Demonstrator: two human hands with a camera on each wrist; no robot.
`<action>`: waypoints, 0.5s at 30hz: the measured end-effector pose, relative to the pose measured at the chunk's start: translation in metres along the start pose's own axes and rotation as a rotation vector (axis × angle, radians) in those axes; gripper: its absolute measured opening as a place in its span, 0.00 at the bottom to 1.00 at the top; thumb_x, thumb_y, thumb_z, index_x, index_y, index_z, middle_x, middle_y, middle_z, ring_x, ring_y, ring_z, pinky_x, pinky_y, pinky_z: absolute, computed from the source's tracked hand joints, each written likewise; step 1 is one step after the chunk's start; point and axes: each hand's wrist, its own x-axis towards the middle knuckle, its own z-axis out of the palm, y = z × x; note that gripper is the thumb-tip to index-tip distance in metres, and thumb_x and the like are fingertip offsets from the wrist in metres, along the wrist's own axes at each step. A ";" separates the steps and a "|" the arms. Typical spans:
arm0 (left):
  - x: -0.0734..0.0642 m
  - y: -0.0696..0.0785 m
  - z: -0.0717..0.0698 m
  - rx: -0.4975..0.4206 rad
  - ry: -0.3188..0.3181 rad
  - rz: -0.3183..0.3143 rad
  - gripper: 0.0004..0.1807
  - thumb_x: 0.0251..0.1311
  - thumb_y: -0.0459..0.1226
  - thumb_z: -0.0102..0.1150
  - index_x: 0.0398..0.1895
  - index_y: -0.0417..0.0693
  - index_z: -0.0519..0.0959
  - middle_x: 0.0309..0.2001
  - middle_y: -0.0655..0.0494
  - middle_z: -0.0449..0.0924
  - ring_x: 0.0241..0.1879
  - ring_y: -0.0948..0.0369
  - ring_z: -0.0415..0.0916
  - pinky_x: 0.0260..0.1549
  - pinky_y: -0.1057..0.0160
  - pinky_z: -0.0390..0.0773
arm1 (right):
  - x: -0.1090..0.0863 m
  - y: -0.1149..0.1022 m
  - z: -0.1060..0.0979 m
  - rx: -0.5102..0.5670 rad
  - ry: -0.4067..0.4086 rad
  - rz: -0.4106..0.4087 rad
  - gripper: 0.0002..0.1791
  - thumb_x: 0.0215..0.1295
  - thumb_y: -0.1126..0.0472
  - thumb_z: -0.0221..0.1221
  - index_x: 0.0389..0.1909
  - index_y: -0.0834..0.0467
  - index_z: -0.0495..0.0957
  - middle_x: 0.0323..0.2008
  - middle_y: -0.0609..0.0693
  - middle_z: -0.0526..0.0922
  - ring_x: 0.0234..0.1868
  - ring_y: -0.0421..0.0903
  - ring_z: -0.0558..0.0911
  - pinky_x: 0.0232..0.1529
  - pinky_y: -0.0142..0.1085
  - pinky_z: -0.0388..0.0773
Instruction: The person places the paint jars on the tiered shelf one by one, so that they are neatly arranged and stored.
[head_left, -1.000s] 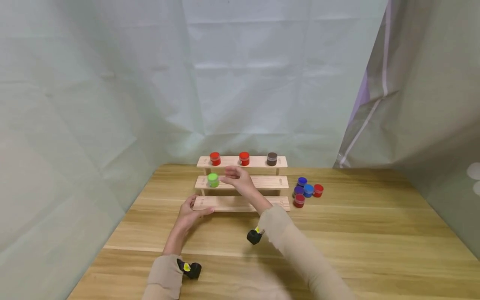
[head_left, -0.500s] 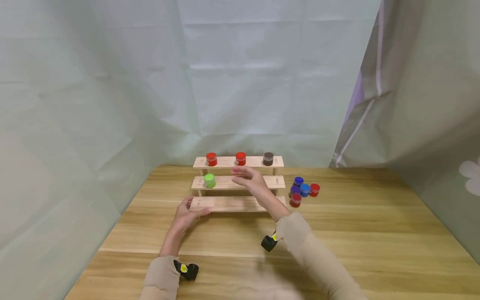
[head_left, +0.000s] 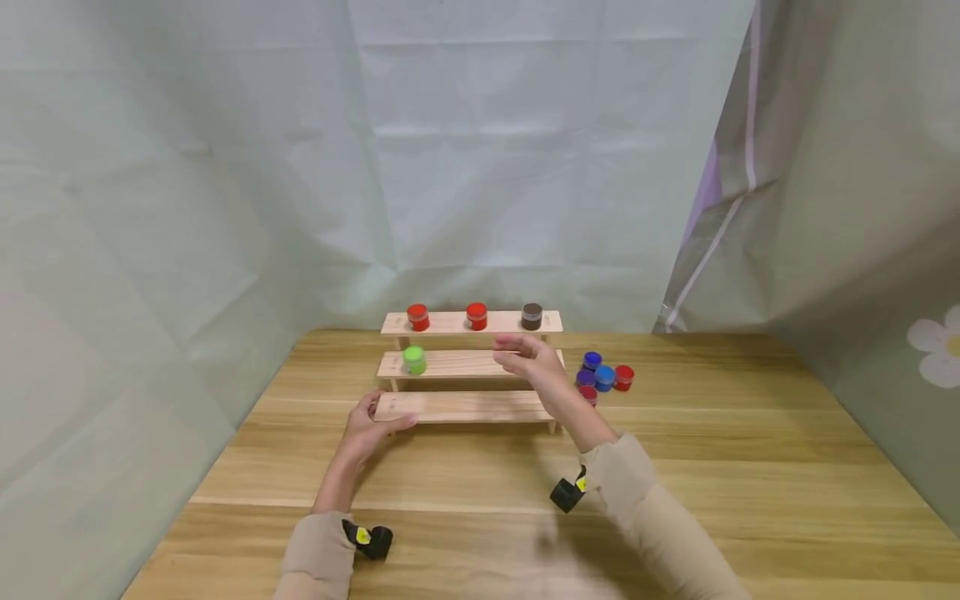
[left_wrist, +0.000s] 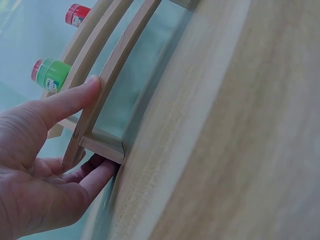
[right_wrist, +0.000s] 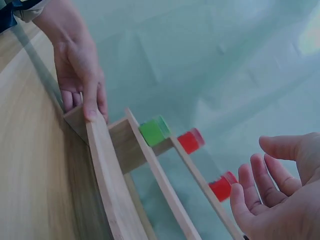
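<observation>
A three-tier wooden rack (head_left: 465, 407) stands on the table. My left hand (head_left: 367, 431) grips the left end of its lowest shelf, thumb on the front edge and fingers behind, as the left wrist view shows. My right hand (head_left: 534, 367) is over the right part of the middle shelf, fingers loosely bent, holding nothing. A green-lidded paint jar (head_left: 414, 360) sits at the left of the middle shelf. On the top shelf stand a red jar (head_left: 417, 317) at left, another red jar (head_left: 476, 317) in the middle and a dark jar (head_left: 532, 317) at right.
Right of the rack, several jars cluster on the wooden table (head_left: 712, 467): a blue jar (head_left: 604, 378), a red jar (head_left: 623, 377), a dark red jar (head_left: 588, 394), partly behind the right forearm, and purple-blue ones. A pale cloth (head_left: 480, 167) hangs behind.
My right hand has moved right, away from the green jar, along the middle shelf. My left hand keeps its hold on the rack. The whole scene has shifted slightly left in the view.
</observation>
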 end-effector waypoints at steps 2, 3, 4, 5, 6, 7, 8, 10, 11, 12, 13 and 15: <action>0.000 -0.001 -0.001 0.002 0.002 -0.003 0.55 0.51 0.40 0.73 0.76 0.38 0.47 0.74 0.32 0.48 0.72 0.41 0.52 0.72 0.43 0.54 | -0.003 -0.001 -0.005 0.005 0.014 0.007 0.21 0.68 0.64 0.57 0.61 0.62 0.72 0.61 0.62 0.75 0.53 0.42 0.80 0.65 0.46 0.73; 0.000 -0.001 -0.001 0.002 0.003 -0.003 0.55 0.51 0.40 0.72 0.76 0.38 0.47 0.75 0.32 0.47 0.72 0.41 0.51 0.72 0.43 0.54 | -0.005 -0.002 -0.008 0.004 0.024 0.009 0.21 0.68 0.65 0.57 0.61 0.62 0.72 0.60 0.61 0.76 0.53 0.42 0.80 0.65 0.46 0.73; 0.001 -0.001 -0.001 0.000 0.003 -0.003 0.55 0.51 0.40 0.72 0.76 0.38 0.47 0.75 0.32 0.47 0.73 0.41 0.50 0.72 0.43 0.54 | -0.006 -0.003 -0.010 0.007 0.036 0.012 0.21 0.68 0.65 0.57 0.61 0.62 0.72 0.59 0.60 0.76 0.52 0.42 0.80 0.65 0.46 0.73; 0.001 -0.001 -0.001 -0.004 0.002 -0.002 0.55 0.51 0.40 0.72 0.76 0.38 0.47 0.75 0.32 0.47 0.73 0.41 0.50 0.72 0.43 0.54 | -0.008 -0.003 -0.013 0.008 0.048 0.017 0.21 0.68 0.65 0.57 0.61 0.62 0.73 0.58 0.59 0.77 0.52 0.41 0.80 0.65 0.46 0.73; 0.002 -0.001 0.000 -0.009 0.001 -0.001 0.55 0.51 0.40 0.72 0.76 0.38 0.46 0.75 0.32 0.47 0.73 0.41 0.50 0.73 0.43 0.54 | -0.009 -0.003 -0.015 0.008 0.061 0.020 0.21 0.68 0.65 0.57 0.61 0.61 0.73 0.58 0.58 0.78 0.52 0.41 0.80 0.65 0.46 0.73; 0.002 -0.002 0.000 -0.012 0.000 -0.002 0.55 0.51 0.39 0.72 0.76 0.38 0.46 0.75 0.32 0.46 0.73 0.41 0.50 0.73 0.43 0.54 | -0.010 -0.003 -0.017 0.007 0.071 0.023 0.20 0.68 0.65 0.57 0.61 0.61 0.73 0.57 0.57 0.78 0.52 0.41 0.80 0.65 0.46 0.73; 0.003 -0.002 0.000 -0.016 -0.002 -0.002 0.55 0.51 0.39 0.72 0.76 0.38 0.46 0.75 0.33 0.46 0.73 0.41 0.50 0.73 0.43 0.54 | -0.011 -0.003 -0.019 0.003 0.078 0.023 0.20 0.68 0.65 0.57 0.60 0.61 0.73 0.57 0.57 0.78 0.52 0.41 0.80 0.65 0.46 0.73; 0.003 -0.002 0.001 -0.021 -0.004 -0.004 0.55 0.51 0.39 0.72 0.76 0.38 0.46 0.75 0.32 0.46 0.73 0.41 0.49 0.73 0.43 0.53 | -0.012 -0.002 -0.024 0.002 0.097 0.029 0.20 0.68 0.64 0.58 0.60 0.61 0.74 0.56 0.55 0.80 0.51 0.40 0.80 0.65 0.46 0.73; 0.003 -0.002 0.001 -0.022 -0.004 -0.005 0.55 0.51 0.38 0.72 0.76 0.38 0.46 0.75 0.32 0.46 0.73 0.41 0.49 0.73 0.43 0.53 | -0.013 -0.001 -0.026 0.003 0.101 0.030 0.20 0.68 0.65 0.58 0.60 0.61 0.73 0.56 0.55 0.80 0.51 0.39 0.81 0.65 0.47 0.73; 0.003 -0.002 0.001 -0.020 -0.004 -0.006 0.55 0.51 0.39 0.72 0.76 0.38 0.47 0.75 0.32 0.46 0.73 0.41 0.49 0.73 0.43 0.53 | -0.013 0.000 -0.028 0.012 0.105 0.030 0.21 0.68 0.65 0.58 0.61 0.62 0.73 0.57 0.56 0.79 0.50 0.39 0.81 0.65 0.48 0.72; 0.002 -0.001 0.001 -0.019 -0.004 -0.007 0.55 0.51 0.39 0.72 0.76 0.38 0.47 0.75 0.32 0.45 0.73 0.41 0.49 0.73 0.43 0.53 | -0.014 0.001 -0.030 0.012 0.109 0.033 0.21 0.68 0.65 0.57 0.61 0.62 0.73 0.57 0.56 0.79 0.50 0.38 0.81 0.66 0.49 0.72; 0.002 -0.001 0.001 -0.012 -0.005 -0.007 0.55 0.51 0.39 0.72 0.76 0.38 0.47 0.75 0.32 0.45 0.74 0.41 0.48 0.73 0.43 0.52 | -0.016 0.003 -0.034 0.034 0.128 0.039 0.21 0.68 0.66 0.57 0.61 0.63 0.73 0.57 0.56 0.79 0.48 0.37 0.81 0.66 0.51 0.70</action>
